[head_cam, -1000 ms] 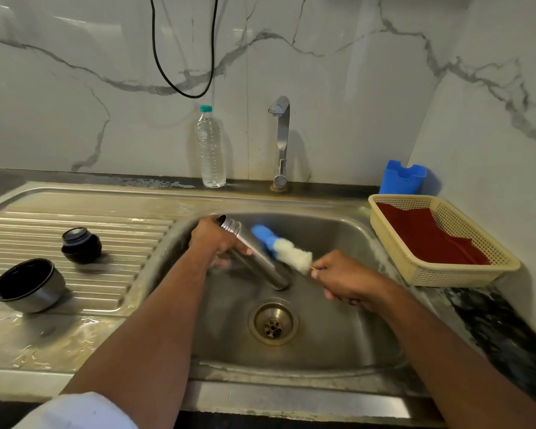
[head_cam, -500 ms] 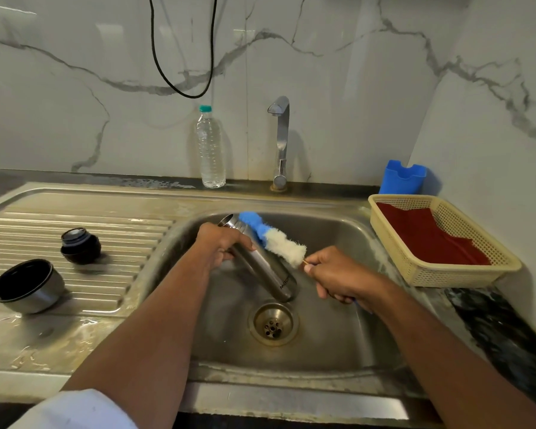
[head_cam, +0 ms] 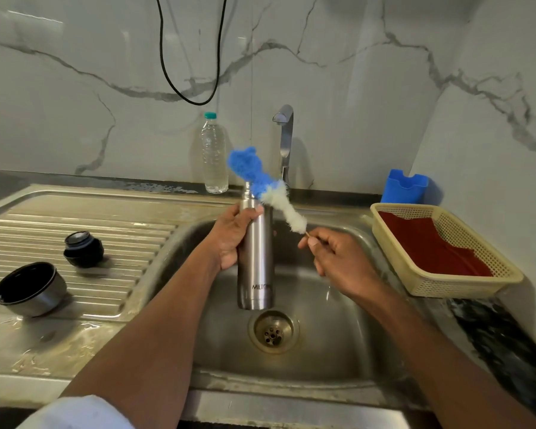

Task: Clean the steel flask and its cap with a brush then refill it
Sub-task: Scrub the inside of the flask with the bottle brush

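My left hand [head_cam: 229,235] grips the steel flask [head_cam: 256,264] near its neck and holds it upright over the sink basin [head_cam: 328,329]. My right hand [head_cam: 334,258] pinches the thin handle of the bottle brush [head_cam: 266,184]. The brush's blue and white bristles slant up to the left, beside and above the flask's open mouth, outside the flask. On the draining board at the left lie the dark inner cap [head_cam: 82,249] and the steel outer cup [head_cam: 28,287], mouth tilted up.
A tap [head_cam: 285,140] stands behind the basin, with a clear plastic water bottle [head_cam: 214,156] to its left. A cream basket [head_cam: 440,252] holding a red cloth sits at the right, a blue holder [head_cam: 404,187] behind it. A black cable hangs on the wall.
The flask has been turned from lying slanted in the basin to upright and lifted. The brush has swung up above the flask's mouth.
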`<state>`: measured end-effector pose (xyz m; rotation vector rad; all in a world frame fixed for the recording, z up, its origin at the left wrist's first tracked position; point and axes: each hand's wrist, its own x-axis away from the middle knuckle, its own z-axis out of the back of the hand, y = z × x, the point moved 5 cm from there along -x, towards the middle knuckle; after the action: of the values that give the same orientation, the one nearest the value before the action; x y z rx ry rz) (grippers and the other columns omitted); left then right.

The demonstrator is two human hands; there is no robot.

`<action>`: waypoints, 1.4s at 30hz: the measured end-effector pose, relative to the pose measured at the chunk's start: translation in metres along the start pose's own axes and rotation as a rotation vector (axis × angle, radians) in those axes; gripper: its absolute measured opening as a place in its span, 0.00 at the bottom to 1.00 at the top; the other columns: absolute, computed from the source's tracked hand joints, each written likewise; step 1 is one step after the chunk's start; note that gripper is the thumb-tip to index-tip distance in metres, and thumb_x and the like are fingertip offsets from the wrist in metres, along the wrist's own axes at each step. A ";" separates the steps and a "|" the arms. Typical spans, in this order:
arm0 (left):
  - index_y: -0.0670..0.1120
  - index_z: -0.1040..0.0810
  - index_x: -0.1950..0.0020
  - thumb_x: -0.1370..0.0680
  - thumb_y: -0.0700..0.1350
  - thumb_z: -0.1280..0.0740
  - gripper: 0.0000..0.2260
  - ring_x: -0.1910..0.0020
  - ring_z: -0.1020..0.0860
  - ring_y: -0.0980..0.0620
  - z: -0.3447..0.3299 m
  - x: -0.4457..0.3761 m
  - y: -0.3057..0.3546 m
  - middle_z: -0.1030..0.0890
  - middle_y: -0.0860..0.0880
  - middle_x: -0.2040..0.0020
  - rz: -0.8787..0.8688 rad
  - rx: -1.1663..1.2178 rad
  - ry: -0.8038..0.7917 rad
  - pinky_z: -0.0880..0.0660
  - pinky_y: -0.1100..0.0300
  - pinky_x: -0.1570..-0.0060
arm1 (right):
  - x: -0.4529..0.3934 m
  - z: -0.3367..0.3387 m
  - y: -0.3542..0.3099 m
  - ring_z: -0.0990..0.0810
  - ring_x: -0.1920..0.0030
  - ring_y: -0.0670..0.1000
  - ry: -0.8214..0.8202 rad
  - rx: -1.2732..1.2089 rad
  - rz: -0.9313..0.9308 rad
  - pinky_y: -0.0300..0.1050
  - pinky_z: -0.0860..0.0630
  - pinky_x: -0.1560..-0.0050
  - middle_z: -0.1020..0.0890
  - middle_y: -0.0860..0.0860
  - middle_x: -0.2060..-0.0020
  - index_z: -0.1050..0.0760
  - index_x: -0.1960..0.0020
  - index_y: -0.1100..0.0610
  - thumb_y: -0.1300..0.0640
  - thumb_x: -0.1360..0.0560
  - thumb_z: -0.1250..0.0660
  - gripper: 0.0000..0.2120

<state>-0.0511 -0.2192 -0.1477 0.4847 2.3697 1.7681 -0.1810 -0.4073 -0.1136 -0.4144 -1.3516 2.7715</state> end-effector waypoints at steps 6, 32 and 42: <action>0.41 0.20 0.37 0.26 0.47 0.20 0.21 0.53 0.15 0.45 -0.011 0.006 -0.019 0.15 0.40 0.48 0.138 -0.387 -0.079 0.17 0.50 0.53 | -0.005 -0.003 0.011 0.20 0.54 0.42 -0.055 0.280 0.001 0.50 0.20 0.48 0.18 0.41 0.56 0.22 0.49 0.43 0.49 0.15 0.38 0.07; 0.44 0.28 0.35 0.32 0.34 0.21 0.29 0.38 0.20 0.41 -0.003 0.009 -0.025 0.22 0.38 0.36 0.270 -0.388 -0.093 0.20 0.40 0.37 | -0.007 0.006 0.015 0.17 0.57 0.49 -0.037 0.281 -0.107 0.52 0.18 0.50 0.15 0.48 0.61 0.16 0.57 0.50 0.50 0.17 0.35 0.13; 0.47 0.32 0.32 0.33 0.43 0.17 0.35 0.46 0.18 0.43 -0.004 0.009 -0.028 0.21 0.41 0.41 0.251 -0.575 -0.011 0.17 0.49 0.52 | -0.006 0.002 0.010 0.18 0.57 0.47 -0.056 0.289 -0.076 0.49 0.20 0.50 0.16 0.45 0.61 0.17 0.58 0.48 0.49 0.17 0.35 0.13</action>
<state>-0.0655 -0.2268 -0.1726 0.7125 1.7203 2.4140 -0.1746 -0.4164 -0.1189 -0.2673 -0.9308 2.8711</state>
